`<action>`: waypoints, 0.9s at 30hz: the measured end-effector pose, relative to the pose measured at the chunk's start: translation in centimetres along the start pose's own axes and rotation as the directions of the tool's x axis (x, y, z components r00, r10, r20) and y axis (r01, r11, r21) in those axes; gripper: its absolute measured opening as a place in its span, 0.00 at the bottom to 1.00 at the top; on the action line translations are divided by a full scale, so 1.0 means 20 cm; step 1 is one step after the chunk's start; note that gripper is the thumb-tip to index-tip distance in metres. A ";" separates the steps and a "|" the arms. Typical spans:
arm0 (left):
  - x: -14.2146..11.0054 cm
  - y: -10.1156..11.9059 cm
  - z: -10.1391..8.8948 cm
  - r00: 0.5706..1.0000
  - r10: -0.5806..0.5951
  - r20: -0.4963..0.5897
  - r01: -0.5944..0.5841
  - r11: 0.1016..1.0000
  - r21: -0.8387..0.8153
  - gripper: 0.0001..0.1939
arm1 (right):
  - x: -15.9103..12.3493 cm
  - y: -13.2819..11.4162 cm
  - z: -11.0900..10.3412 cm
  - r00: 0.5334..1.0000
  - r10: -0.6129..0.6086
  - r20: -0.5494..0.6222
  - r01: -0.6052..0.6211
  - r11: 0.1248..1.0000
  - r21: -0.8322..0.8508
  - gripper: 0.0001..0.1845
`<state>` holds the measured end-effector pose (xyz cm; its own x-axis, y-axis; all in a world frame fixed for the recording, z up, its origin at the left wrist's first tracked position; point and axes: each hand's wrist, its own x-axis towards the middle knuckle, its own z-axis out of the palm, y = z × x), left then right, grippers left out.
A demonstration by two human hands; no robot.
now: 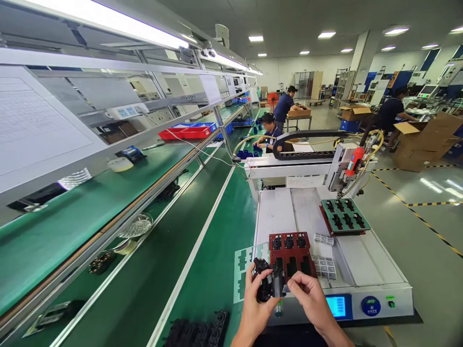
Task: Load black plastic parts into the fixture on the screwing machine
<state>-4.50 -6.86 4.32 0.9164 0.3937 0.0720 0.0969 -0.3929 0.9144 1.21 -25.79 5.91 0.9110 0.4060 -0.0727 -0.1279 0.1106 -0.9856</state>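
Observation:
My left hand (254, 301) is closed around a small black plastic part (263, 284), held over the near edge of the white machine bed (285, 214). My right hand (309, 295) pinches a small thin piece against that part; I cannot make out what it is. Just beyond my hands lies a red fixture tray (292, 254) with black parts seated in its far row. A second tray, green-topped (344, 216), sits farther back on the right under the machine's red-tipped tool head (355, 161).
A pile of black parts (200, 332) lies on the green conveyor belt (202, 226) at my lower left. A green template sheet (244, 270) is beside the machine. Several people work farther along the line. Cardboard boxes (423, 140) stand right.

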 end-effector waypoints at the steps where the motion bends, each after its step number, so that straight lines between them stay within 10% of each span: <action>1: 0.00 0.00 0.00 1.000 0.004 -0.001 -0.004 1.000 0.016 0.29 | -0.01 0.00 0.01 1.000 0.023 0.017 -0.023 1.000 -0.003 0.25; 19: 0.00 0.03 0.00 0.998 0.022 0.058 -0.025 0.998 0.057 0.26 | -0.01 -0.07 0.07 0.998 -0.063 -0.007 0.055 0.924 -0.379 0.18; 27: -0.01 0.04 -0.01 0.999 0.033 0.020 -0.034 0.999 0.042 0.25 | -0.07 0.00 0.09 0.895 -0.446 -0.020 0.332 0.694 -0.638 0.09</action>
<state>-4.78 -7.00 5.09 0.9268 0.3636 0.0938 0.0824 -0.4406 0.8939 -0.72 -24.71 6.18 0.8799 0.2961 0.3717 0.4641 -0.3676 -0.8059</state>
